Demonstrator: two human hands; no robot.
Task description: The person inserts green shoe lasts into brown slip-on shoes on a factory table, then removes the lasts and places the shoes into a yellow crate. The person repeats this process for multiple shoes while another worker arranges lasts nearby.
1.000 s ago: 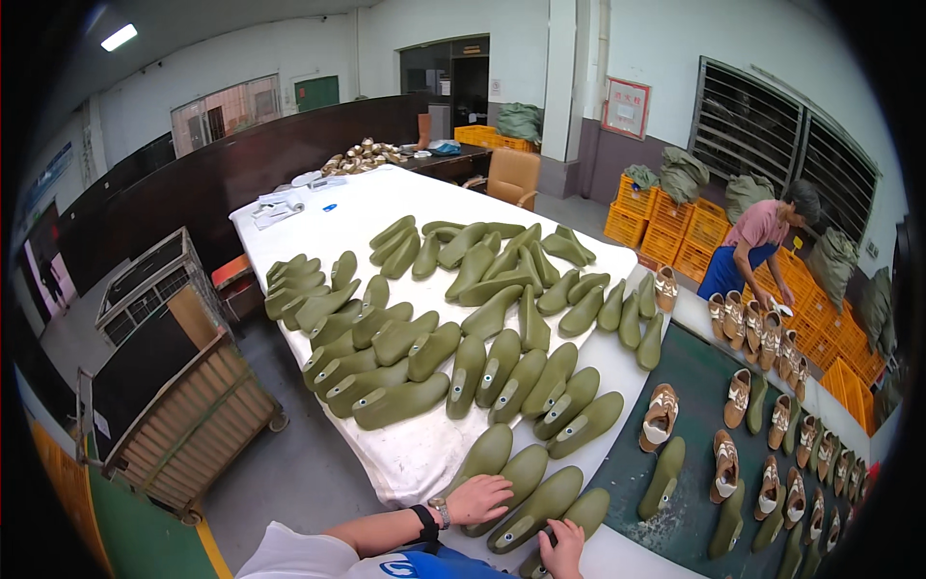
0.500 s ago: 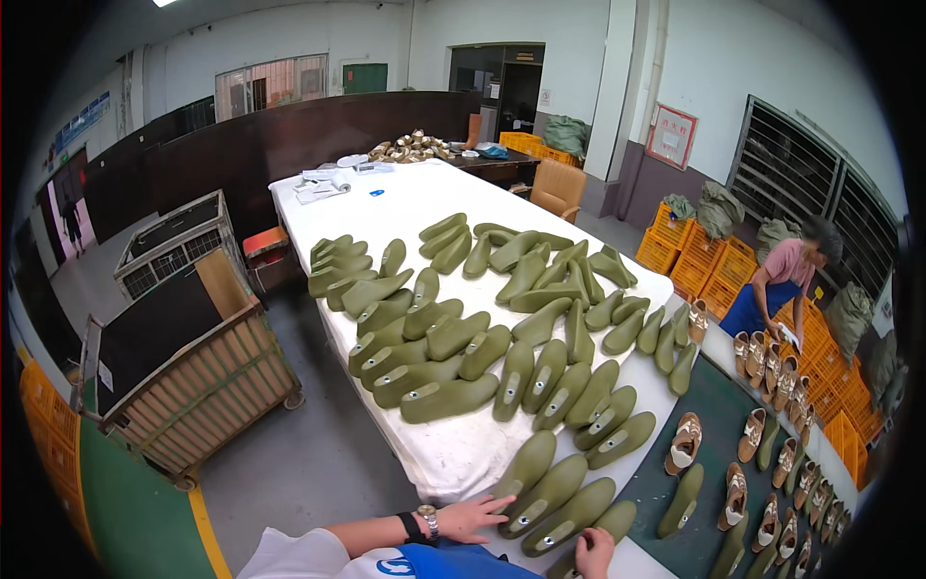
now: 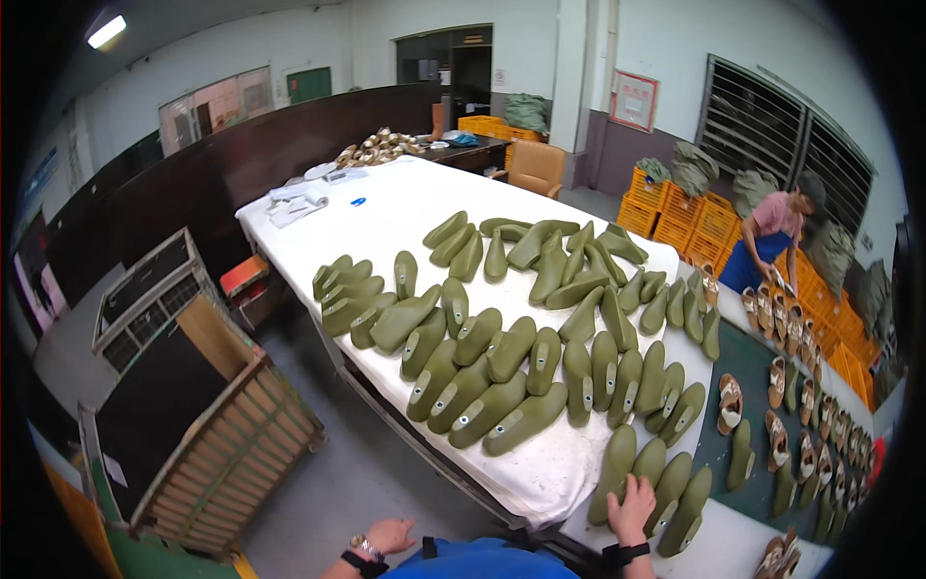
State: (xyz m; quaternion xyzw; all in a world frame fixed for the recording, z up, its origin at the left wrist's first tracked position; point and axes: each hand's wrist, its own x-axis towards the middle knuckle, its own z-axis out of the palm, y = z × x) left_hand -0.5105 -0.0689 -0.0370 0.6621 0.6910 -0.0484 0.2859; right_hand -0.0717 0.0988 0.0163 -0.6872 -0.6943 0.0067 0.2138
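Several olive-green shoe lasts stand in a row at the near right corner of the white-covered table [image 3: 386, 203]. My right hand [image 3: 632, 507] lies over this row with its fingers spread, touching the leftmost last [image 3: 615, 463]; it covers part of the lasts. To the row's right end stands another last [image 3: 687, 511]. My left hand [image 3: 388, 537] is off the table's near edge, low in the view, fingers loosely extended and holding nothing. Many more lasts [image 3: 526, 420] fill the table's middle and right, some upright in rows, some piled loosely.
Brown-and-white shoes [image 3: 730, 403] and lasts line a green surface [image 3: 709, 473] at right. Beyond, a person [image 3: 772, 236] in a blue apron handles a shoe. A wooden-slatted cart [image 3: 217, 444] stands left; orange crates [image 3: 675, 217] and a tan chair [image 3: 535, 166] stand farther back.
My left hand has left the near row of lasts and moved left, away from the table. My right hand has shifted from the row's right end to its left lasts. The view has turned.
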